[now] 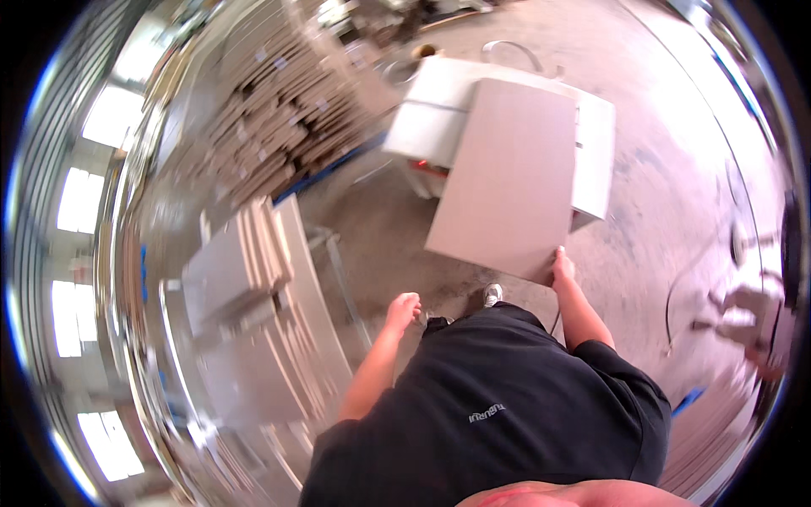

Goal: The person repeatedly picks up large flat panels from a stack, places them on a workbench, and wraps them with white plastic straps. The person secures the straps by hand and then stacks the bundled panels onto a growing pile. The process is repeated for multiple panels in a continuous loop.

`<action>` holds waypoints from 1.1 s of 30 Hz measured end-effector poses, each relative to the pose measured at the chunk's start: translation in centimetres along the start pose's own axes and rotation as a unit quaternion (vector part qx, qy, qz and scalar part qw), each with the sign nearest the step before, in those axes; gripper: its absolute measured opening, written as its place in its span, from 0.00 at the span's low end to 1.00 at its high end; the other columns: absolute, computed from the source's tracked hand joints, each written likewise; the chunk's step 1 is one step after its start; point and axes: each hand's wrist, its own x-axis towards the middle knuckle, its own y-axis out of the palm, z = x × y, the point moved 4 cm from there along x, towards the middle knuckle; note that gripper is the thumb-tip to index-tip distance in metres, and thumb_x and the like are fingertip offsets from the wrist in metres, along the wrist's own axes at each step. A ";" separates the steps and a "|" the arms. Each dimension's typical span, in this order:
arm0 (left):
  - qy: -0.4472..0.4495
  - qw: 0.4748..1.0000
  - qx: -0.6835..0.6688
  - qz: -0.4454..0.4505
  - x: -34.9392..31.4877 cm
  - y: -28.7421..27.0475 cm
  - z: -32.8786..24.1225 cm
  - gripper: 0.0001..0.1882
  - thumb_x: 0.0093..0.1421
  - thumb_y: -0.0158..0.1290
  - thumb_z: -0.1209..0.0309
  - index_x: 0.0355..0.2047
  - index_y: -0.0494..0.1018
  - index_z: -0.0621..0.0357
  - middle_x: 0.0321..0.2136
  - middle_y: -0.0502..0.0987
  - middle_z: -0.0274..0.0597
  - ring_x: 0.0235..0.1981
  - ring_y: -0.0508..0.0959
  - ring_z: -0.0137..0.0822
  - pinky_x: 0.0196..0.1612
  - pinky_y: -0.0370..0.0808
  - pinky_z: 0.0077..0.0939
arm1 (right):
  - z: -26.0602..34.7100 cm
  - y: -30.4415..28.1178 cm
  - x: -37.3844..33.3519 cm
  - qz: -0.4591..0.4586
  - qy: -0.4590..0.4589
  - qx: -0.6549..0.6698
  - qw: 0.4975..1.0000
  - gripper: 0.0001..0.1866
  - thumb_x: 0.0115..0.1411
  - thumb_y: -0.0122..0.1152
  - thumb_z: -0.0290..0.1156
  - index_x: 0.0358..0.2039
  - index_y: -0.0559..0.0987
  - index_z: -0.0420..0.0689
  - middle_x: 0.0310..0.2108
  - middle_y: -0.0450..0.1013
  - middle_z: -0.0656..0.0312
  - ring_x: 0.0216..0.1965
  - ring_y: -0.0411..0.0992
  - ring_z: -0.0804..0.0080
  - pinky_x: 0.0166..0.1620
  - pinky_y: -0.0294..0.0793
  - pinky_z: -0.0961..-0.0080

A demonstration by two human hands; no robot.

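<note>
Past the counter's [596, 160] near edge, the board [515, 169] seems steered by the gripping right hand [563, 267]; the curled, seemingly empty left hand [405, 309] may be needed.

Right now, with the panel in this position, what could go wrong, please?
The brown panel juts past the near edge of the white table, and only the right hand grips it, near one corner, so it might twist or slip. The left hand is off it. A shoe shows close to the panel's near edge, so a drop could perhaps land there.
</note>
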 end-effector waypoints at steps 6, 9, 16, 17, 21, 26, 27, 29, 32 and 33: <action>-0.085 0.982 -0.091 -0.145 -8.9 -3.0 15.2 0.15 0.66 0.54 0.59 0.41 0.80 0.58 0.28 0.81 0.35 0.26 0.79 0.26 0.28 0.74 0.22 | 4.4 4.1 -4.2 0.076 -0.001 -0.063 0.995 0.33 0.67 0.54 0.56 0.53 0.79 0.35 0.52 0.77 0.51 0.51 0.74 0.57 0.56 0.72 0.61; -0.058 0.969 -0.127 -0.202 -10.6 -4.0 19.5 0.14 0.64 0.54 0.61 0.37 0.80 0.59 0.26 0.81 0.36 0.24 0.79 0.27 0.27 0.74 0.25 | 3.5 4.5 -0.4 0.072 -0.221 -0.219 0.948 0.28 0.67 0.54 0.50 0.51 0.80 0.36 0.49 0.78 0.52 0.51 0.75 0.58 0.55 0.72 0.64; -0.031 0.896 -0.097 -0.432 -15.9 -14.2 29.9 0.16 0.65 0.50 0.61 0.28 0.78 0.59 0.20 0.79 0.41 0.21 0.78 0.33 0.26 0.75 0.30 | 1.3 14.9 -7.0 0.365 -0.266 -0.389 0.803 0.20 0.65 0.55 0.45 0.42 0.82 0.41 0.37 0.80 0.54 0.38 0.78 0.66 0.44 0.76 0.69; -0.019 0.866 -0.134 -0.482 -17.0 -16.7 31.3 0.17 0.66 0.49 0.59 0.29 0.78 0.59 0.19 0.78 0.42 0.22 0.79 0.34 0.27 0.75 0.31 | 1.8 17.0 -10.8 0.359 -0.323 -0.430 0.763 0.19 0.64 0.56 0.45 0.41 0.82 0.42 0.35 0.80 0.56 0.36 0.78 0.67 0.42 0.76 0.70; -0.203 0.655 -0.057 -0.726 -23.6 -29.8 34.8 0.20 0.69 0.46 0.54 0.39 0.78 0.58 0.27 0.80 0.52 0.31 0.82 0.50 0.39 0.77 0.46 | 3.3 23.0 -20.6 0.397 -0.395 -0.530 0.637 0.17 0.63 0.61 0.45 0.42 0.83 0.45 0.32 0.80 0.63 0.31 0.79 0.74 0.33 0.75 0.76; -0.250 0.554 -0.098 -0.788 -29.6 -41.6 39.8 0.27 0.64 0.55 0.59 0.54 0.69 0.70 0.56 0.73 0.61 0.53 0.77 0.56 0.55 0.73 0.49 | 5.1 29.0 -30.8 0.428 -0.307 -0.506 0.683 0.15 0.66 0.60 0.44 0.44 0.83 0.46 0.34 0.81 0.64 0.32 0.80 0.76 0.32 0.76 0.77; -0.250 0.573 -0.151 -0.766 -29.9 -42.8 40.4 0.28 0.64 0.55 0.59 0.56 0.68 0.70 0.58 0.72 0.61 0.55 0.76 0.55 0.57 0.73 0.47 | 5.2 29.7 -31.4 0.432 -0.286 -0.493 0.699 0.15 0.67 0.60 0.43 0.44 0.83 0.47 0.34 0.81 0.65 0.32 0.81 0.77 0.32 0.76 0.77; -0.241 0.606 -0.257 -0.713 -30.2 -45.2 42.3 0.31 0.63 0.57 0.59 0.59 0.66 0.71 0.61 0.70 0.61 0.60 0.74 0.54 0.60 0.72 0.44 | 5.5 31.2 -32.4 0.450 -0.281 -0.493 0.689 0.14 0.67 0.60 0.43 0.44 0.83 0.47 0.35 0.81 0.66 0.33 0.81 0.77 0.32 0.76 0.77; -0.162 0.590 -0.244 -0.752 -29.6 -46.8 49.0 0.32 0.66 0.56 0.62 0.64 0.63 0.68 0.62 0.70 0.57 0.61 0.73 0.50 0.62 0.71 0.39 | 6.4 33.4 -33.8 0.473 -0.294 -0.516 0.651 0.15 0.66 0.61 0.44 0.44 0.82 0.47 0.37 0.81 0.66 0.34 0.81 0.76 0.33 0.76 0.76; -0.079 0.598 -0.329 -0.727 -28.2 -47.0 48.7 0.31 0.67 0.56 0.63 0.65 0.62 0.67 0.62 0.70 0.55 0.61 0.73 0.48 0.62 0.70 0.38 | 6.1 33.3 -34.1 0.466 -0.291 -0.517 0.657 0.15 0.66 0.61 0.44 0.44 0.82 0.47 0.37 0.81 0.66 0.34 0.81 0.76 0.33 0.76 0.75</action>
